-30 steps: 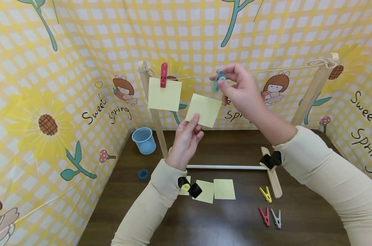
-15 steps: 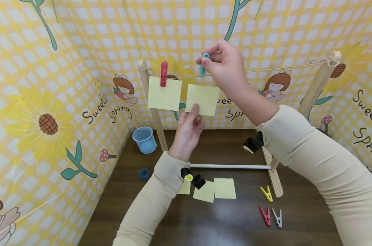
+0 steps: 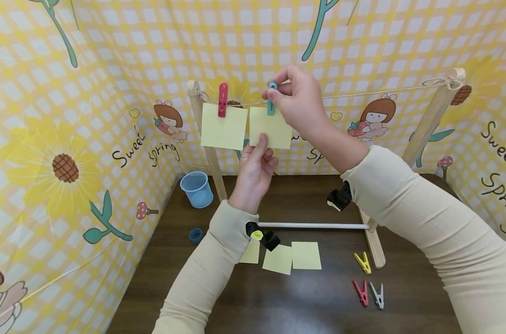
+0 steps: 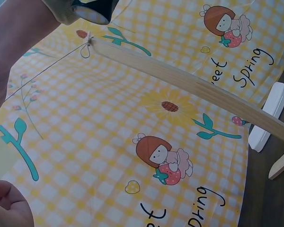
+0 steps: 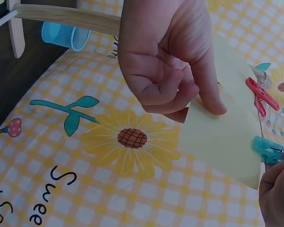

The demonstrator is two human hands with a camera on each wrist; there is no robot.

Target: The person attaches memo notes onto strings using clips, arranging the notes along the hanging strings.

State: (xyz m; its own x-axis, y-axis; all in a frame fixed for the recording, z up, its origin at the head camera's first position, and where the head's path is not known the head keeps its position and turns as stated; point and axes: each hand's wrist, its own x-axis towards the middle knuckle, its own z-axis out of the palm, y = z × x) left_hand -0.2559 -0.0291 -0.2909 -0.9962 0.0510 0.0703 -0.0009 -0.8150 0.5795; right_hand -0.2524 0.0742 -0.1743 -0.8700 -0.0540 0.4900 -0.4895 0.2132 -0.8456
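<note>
My left hand (image 3: 253, 176) pinches a pale yellow sticky note (image 3: 278, 134) by its lower edge, thumb in front, up at the string. Above it my right hand (image 3: 303, 104) pinches a teal clothespin (image 3: 271, 104) between thumb and fingers. The clothespin's lower end overlaps the note's top edge, as the right wrist view also shows with the teal clothespin (image 5: 266, 147) at the paper's edge. Just left, a second sticky note (image 3: 223, 132) hangs from the string under a red clothespin (image 3: 222, 99). In the left wrist view only part of the left hand (image 4: 10, 208) shows.
The string (image 3: 374, 94) runs between two wooden posts (image 3: 428, 116), with a white rod (image 3: 311, 226) low between them. On the dark table (image 3: 311, 306) lie several sticky notes (image 3: 306, 255), yellow (image 3: 363, 263), red (image 3: 360, 293) and grey (image 3: 377, 296) clothespins, a blue bucket (image 3: 197, 191) and a blue ring (image 3: 196, 235).
The left hand has raised the note to the string and straightened it. The right hand has brought the teal clothespin leftward, up, then down onto the note's top edge.
</note>
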